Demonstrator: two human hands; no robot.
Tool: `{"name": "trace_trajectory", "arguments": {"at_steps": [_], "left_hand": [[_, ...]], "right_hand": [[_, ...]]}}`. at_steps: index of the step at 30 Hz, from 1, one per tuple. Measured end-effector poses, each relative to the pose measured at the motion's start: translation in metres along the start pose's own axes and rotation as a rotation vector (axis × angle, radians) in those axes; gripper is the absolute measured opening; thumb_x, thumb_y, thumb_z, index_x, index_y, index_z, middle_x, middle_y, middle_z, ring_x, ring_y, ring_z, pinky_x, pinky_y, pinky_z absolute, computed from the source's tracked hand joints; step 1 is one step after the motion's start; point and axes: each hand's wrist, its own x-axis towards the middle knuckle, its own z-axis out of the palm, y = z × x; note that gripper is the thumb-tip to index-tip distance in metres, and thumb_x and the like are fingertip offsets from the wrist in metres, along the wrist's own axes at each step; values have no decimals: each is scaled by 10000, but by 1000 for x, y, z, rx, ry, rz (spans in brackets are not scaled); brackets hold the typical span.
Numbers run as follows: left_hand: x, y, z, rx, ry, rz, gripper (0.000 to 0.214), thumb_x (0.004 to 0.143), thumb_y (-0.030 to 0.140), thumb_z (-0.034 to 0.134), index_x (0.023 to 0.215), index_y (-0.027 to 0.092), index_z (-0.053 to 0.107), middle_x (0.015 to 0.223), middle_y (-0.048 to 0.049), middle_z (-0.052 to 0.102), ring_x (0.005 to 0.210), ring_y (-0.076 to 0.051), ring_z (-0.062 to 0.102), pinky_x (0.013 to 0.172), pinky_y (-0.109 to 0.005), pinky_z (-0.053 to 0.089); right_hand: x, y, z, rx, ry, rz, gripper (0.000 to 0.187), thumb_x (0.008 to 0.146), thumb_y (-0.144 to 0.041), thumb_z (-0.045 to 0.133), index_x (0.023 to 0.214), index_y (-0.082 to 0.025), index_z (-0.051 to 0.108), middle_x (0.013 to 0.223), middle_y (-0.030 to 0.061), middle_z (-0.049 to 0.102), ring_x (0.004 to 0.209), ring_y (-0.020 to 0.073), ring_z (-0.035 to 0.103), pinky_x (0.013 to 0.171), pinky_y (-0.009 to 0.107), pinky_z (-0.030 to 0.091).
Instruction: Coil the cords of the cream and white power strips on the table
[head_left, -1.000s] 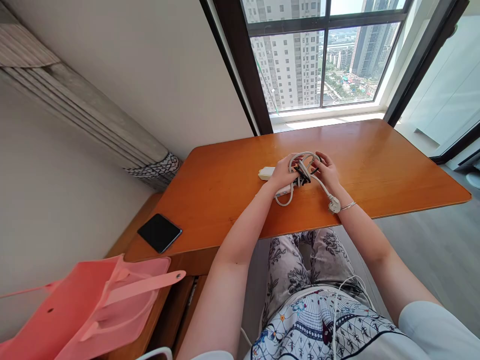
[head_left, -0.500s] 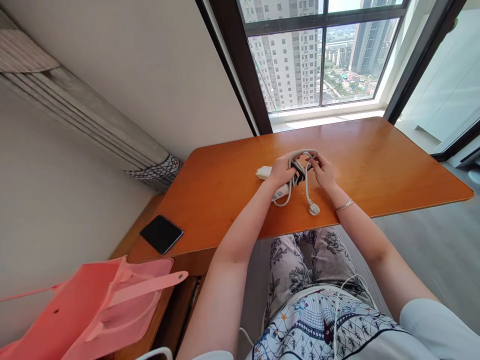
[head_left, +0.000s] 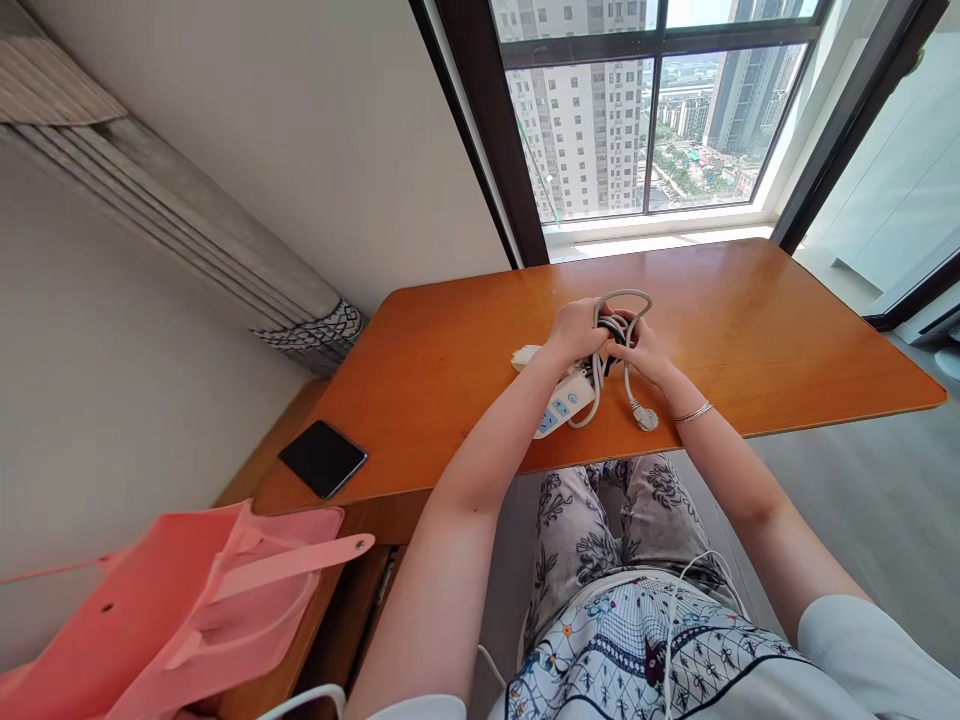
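Observation:
A bundled grey-white power cable [head_left: 628,295] is held above the table near its front edge. My left hand [head_left: 579,328] is closed round the left side of the bundle. From the right, my right hand [head_left: 643,354] grips the same loops with its fingers bent. A dark strap or band [head_left: 616,338] shows between the hands, partly hidden by fingers. The cable's plug [head_left: 645,416] hangs down below my right hand. Under my left forearm lies a white power strip [head_left: 568,400] with blue-marked sockets. A small white block [head_left: 524,356] pokes out left of my left wrist.
The brown table [head_left: 450,370] has rounded corners and stands by a window [head_left: 585,140]. A black phone [head_left: 323,458] lies at its left front. A pink open bag [head_left: 225,600] sits lower left, beside a gathered grey curtain [head_left: 307,320].
My hands and the cable bundle have shifted slightly right. The power strip has turned and shows more of its sockets. The plug has moved right, and one loop stands out wider at the top.

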Motion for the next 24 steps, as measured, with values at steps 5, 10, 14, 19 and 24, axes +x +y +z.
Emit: {"name": "trace_trajectory", "arguments": {"at_steps": [5,10,14,19,24], "left_hand": [[1,-1,-3,0,32,-43,238,707,189,659,922,184,760,949,-80,773,876,-265,679,800,-359,517],[9,-14,-11,-108,-30,-11,238,674,353,745,791,146,747,764,-55,733,721,-207,644,683,-318,490],[13,-26,-10,-238,-121,-19,347,624,460,792,744,140,733,692,-39,708,661,-171,617,600,-279,450],[12,-31,-3,-370,-145,-21,332,655,368,782,915,161,794,826,-48,770,731,-169,654,655,-267,477],[9,-28,-3,-464,-162,-5,255,676,383,775,770,147,761,703,-36,734,662,-149,624,626,-266,458]], "right_hand": [[-2,4,2,-310,164,-103,692,584,-426,887,1196,-213,643,1256,124,657,1124,287,633,941,431,558],[-1,3,3,-360,248,-156,546,715,-379,771,1213,-196,641,1146,104,746,1043,259,706,971,439,563],[0,4,2,-317,236,-153,496,739,-432,754,1165,-201,648,1107,104,768,1011,259,737,941,444,585],[4,7,1,-242,210,-133,458,744,-498,761,1084,-213,649,1069,108,777,1015,274,748,915,451,596],[1,2,5,-134,199,-111,453,722,-493,802,1044,-219,639,923,76,795,898,258,768,854,435,611]]}}
